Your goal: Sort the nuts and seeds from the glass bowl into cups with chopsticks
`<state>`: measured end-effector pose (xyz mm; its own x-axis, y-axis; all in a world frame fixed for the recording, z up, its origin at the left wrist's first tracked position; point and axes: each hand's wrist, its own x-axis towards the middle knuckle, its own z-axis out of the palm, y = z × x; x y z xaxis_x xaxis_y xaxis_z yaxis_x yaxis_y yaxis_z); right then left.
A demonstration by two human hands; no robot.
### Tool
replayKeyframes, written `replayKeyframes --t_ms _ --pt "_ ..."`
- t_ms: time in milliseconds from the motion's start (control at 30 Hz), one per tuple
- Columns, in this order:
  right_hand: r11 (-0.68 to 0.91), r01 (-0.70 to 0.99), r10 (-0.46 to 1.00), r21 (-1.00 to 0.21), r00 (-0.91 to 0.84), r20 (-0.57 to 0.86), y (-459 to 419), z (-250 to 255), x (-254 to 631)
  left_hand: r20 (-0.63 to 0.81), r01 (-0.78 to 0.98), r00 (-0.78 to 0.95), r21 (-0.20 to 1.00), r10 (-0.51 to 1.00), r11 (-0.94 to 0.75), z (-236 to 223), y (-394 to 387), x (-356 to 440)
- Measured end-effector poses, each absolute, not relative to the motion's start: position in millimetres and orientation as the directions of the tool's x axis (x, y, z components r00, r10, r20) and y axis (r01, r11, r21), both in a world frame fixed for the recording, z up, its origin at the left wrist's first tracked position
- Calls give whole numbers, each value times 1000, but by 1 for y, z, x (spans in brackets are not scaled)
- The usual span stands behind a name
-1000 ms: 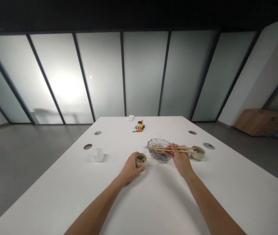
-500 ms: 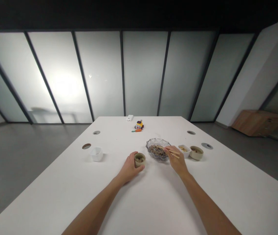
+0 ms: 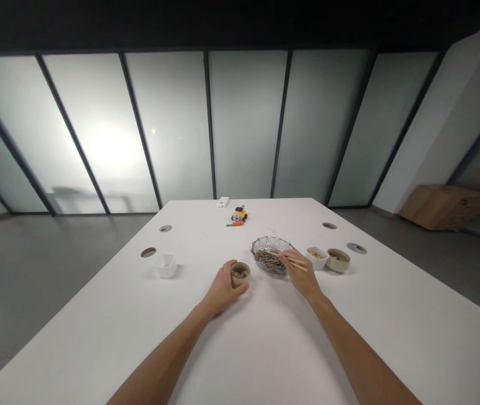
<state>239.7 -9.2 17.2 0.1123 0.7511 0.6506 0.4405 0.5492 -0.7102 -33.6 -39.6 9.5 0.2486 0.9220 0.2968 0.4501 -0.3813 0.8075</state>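
Observation:
My left hand (image 3: 223, 288) is wrapped round the left side of a small beige bowl (image 3: 241, 281), which stands on the white table (image 3: 265, 349) with some light pieces inside. In my right hand (image 3: 301, 274) is a pair of wooden chopsticks (image 3: 297, 263), pinched between the fingers. Their tips reach left over a clear, scalloped glass bowl (image 3: 258, 243), which holds many small dark, seed-like pieces. Whether the tips grip a piece is too small to tell.
Right of the glass bowl are a white dish (image 3: 319, 263) with yellowish pieces and a second beige bowl (image 3: 338, 267). A white container (image 3: 166, 267) stands at left. Farther back are a yellow toy car (image 3: 238, 214), a toy carrot (image 3: 236, 224) and a white object (image 3: 223, 202).
The chopsticks and my right hand have shifted very slightly left, their tips still over the glass bowl. My left hand keeps its hold on the beige bowl. The whole view has shifted slightly.

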Motion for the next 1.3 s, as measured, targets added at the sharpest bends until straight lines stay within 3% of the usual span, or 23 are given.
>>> replayKeyframes --t_ms 1300 --pt "508 592 691 -625 154 707 -16 27 247 286 436 251 819 925 -372 4 -36 -35"
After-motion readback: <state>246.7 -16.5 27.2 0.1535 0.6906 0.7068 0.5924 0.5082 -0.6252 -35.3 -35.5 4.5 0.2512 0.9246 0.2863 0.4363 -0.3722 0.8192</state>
